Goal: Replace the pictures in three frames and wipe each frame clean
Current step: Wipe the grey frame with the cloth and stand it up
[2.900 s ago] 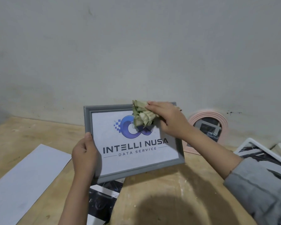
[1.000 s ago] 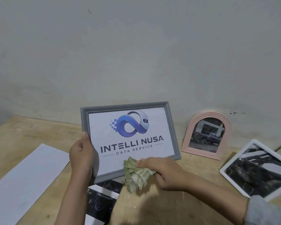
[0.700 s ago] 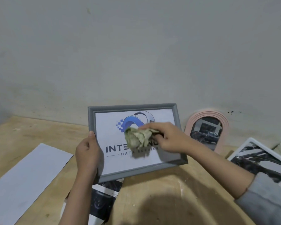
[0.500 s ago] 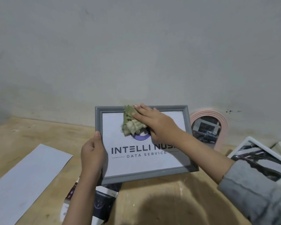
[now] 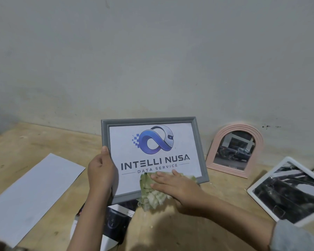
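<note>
The grey picture frame [image 5: 153, 156] is held tilted up off the wooden worktop [image 5: 179, 232], facing the camera, with a printed logo sheet reading "INTELLI NUSA DATA SERVICE" inside it. The left hand [image 5: 101, 175] grips the frame's left edge, thumb laid on the front moulding and fingers wrapped behind, the forearm rising from the bottom of the view. The right hand [image 5: 172, 189] lies flat, fingers straight and pointing left, pressing a crumpled green-and-white cloth [image 5: 152, 194] against the frame's lower edge and glass; its forearm reaches in from the lower right, with a grey sleeve [image 5: 295, 238] at the corner. The 2 hands are apart, 1 at the frame's side and 1 at its bottom. A pink arched frame [image 5: 236, 150] with a street photo leans against the wall [image 5: 152, 51] just right of the grey frame. A white frame [image 5: 288, 194] with a dark photo lies flat at the far right. A blank white sheet [image 5: 31, 192] lies on the left, and a dark printed photo [image 5: 112, 225] lies under the grey frame's lower corner.
</note>
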Motion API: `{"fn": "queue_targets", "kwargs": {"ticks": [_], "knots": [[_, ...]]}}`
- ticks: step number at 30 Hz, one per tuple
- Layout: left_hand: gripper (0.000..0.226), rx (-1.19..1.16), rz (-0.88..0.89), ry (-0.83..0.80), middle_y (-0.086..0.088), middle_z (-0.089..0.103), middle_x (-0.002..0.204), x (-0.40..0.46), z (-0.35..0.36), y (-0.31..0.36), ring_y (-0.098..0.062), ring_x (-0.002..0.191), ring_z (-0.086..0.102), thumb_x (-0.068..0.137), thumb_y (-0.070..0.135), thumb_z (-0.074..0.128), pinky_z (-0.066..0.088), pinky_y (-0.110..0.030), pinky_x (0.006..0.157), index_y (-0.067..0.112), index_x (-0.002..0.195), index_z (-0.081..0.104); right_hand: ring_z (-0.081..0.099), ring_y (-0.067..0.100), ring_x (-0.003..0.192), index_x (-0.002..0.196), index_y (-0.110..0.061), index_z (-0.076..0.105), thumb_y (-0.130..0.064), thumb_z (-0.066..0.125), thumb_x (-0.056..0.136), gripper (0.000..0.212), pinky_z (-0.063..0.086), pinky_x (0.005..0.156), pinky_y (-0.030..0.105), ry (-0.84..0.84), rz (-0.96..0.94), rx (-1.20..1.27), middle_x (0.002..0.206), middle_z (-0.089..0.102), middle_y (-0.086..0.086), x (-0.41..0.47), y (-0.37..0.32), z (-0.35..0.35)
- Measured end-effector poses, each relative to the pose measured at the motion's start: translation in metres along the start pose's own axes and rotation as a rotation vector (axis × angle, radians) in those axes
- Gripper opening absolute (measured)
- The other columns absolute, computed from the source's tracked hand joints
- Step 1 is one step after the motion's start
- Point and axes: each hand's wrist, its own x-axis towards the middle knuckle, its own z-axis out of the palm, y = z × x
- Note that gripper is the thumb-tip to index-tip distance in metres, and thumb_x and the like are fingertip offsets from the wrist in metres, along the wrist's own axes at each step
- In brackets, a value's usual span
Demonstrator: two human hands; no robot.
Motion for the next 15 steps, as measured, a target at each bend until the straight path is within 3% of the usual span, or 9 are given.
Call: {"fn": "queue_targets", "kwargs": {"ticks": [1,3,5,7,9,11,13,15], "knots": [[0.050,0.004,0.004,0.002,0.000,0.024,0.055,0.000,0.001,0.000,-0.018,0.053,0.022,0.101,0.037,0.036,0.018,-0.032,0.052,0.015,0.059,0.022,0.021,0.005,0.141,0.141,-0.023,0.042,0.014,0.040,0.068,0.081,0.007,0.116,0.043,-0.040,0.050,0.080,0.152,0.031,-0.008,-0.002,-0.004,-0.002],[0.050,0.025,0.024,0.010,0.000,0.024,0.054,-0.001,0.003,0.000,-0.017,0.053,0.022,0.101,0.036,0.036,0.017,-0.031,0.051,0.015,0.059,0.022,0.033,0.005,0.136,0.137,-0.029,0.047,0.007,0.037,0.077,0.071,0.022,0.117,0.032,-0.121,0.166,0.231,0.147,0.040,-0.010,0.000,-0.010,-0.014],[0.049,0.049,0.051,0.016,-0.001,0.025,0.054,0.000,0.006,-0.001,-0.017,0.053,0.022,0.101,0.034,0.036,0.016,-0.031,0.050,0.014,0.059,0.022,0.048,0.007,0.123,0.131,-0.032,0.054,0.002,0.037,0.082,0.062,0.038,0.105,0.027,-0.203,0.221,0.327,0.134,0.055,-0.011,0.006,-0.008,-0.033],[0.048,0.054,0.059,0.008,-0.002,0.025,0.055,0.002,0.010,-0.002,-0.018,0.053,0.022,0.101,0.034,0.036,0.017,-0.032,0.050,0.013,0.060,0.023,0.056,0.004,0.110,0.124,-0.029,0.060,0.002,0.037,0.081,0.058,0.044,0.096,0.024,-0.251,0.230,0.425,0.121,0.064,-0.010,0.013,-0.005,-0.055],[0.048,0.066,0.065,-0.008,-0.003,0.027,0.055,0.005,0.012,-0.001,-0.019,0.053,0.024,0.101,0.036,0.035,0.018,-0.032,0.050,0.012,0.061,0.025,0.058,-0.006,0.088,0.122,-0.024,0.063,0.003,0.036,0.080,0.057,0.044,0.080,0.012,-0.175,0.255,0.483,0.106,0.065,-0.019,0.023,-0.001,-0.073],[0.048,0.075,0.089,-0.035,-0.003,0.027,0.055,0.006,0.015,0.002,-0.018,0.053,0.024,0.101,0.035,0.034,0.018,-0.031,0.050,0.012,0.060,0.025,0.054,-0.007,0.071,0.123,-0.023,0.062,0.009,0.038,0.080,0.059,0.038,0.066,0.006,0.019,0.271,0.460,0.096,0.060,-0.026,0.036,0.004,-0.089],[0.049,0.061,0.104,-0.064,0.000,0.025,0.054,0.004,0.018,0.004,-0.016,0.052,0.023,0.101,0.034,0.036,0.017,-0.031,0.051,0.014,0.059,0.023,0.056,-0.005,0.088,0.128,-0.020,0.058,0.010,0.040,0.076,0.062,0.042,0.078,0.007,0.236,0.205,0.347,0.110,0.063,-0.014,0.053,0.008,-0.101],[0.050,0.040,0.104,-0.096,0.000,0.027,0.053,0.001,0.024,0.005,-0.017,0.052,0.025,0.101,0.035,0.037,0.018,-0.031,0.052,0.016,0.057,0.023,0.053,0.009,0.117,0.131,-0.013,0.054,0.012,0.042,0.071,0.067,0.044,0.098,0.021,0.394,0.141,0.214,0.129,0.059,0.002,0.069,0.016,-0.104]]}}
